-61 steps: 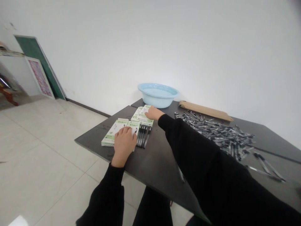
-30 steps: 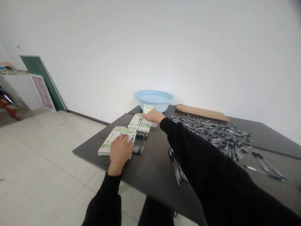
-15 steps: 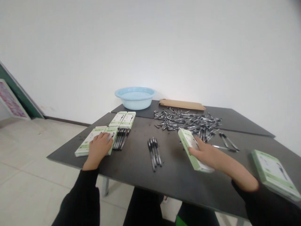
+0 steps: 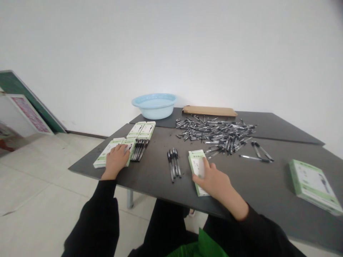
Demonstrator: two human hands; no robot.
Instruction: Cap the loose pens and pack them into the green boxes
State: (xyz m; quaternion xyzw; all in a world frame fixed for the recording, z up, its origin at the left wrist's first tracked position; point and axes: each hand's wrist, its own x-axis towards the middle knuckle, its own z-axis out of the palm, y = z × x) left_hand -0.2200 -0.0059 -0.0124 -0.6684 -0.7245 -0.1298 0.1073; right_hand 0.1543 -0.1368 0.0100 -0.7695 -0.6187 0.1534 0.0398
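My left hand [image 4: 115,160] rests on two white-and-green pen boxes [image 4: 103,157] lying side by side at the table's left, fingers lying over the tops. Just right of it, several black-capped pens [image 4: 139,150] lie in a row. My right hand [image 4: 215,180] spans another pen box [image 4: 197,162] near the front edge, thumb by its left side and fingers toward the right; the hand covers part of that box. Between the hands lies a small row of pens [image 4: 174,166]. Two more boxes [image 4: 147,130] sit beyond the left hand.
A large heap of loose pens [image 4: 214,132] spreads across the table's middle, with a few strays [image 4: 261,151] to its right. Farther back are a light blue basin [image 4: 157,111] and a flat brown cardboard piece [image 4: 209,110]. Another pen box [image 4: 314,185] lies far right.
My right hand has moved left with its pen box, which now lies flatter and closer to the small pen row. My left hand stays on the left boxes; the view has shifted slightly.
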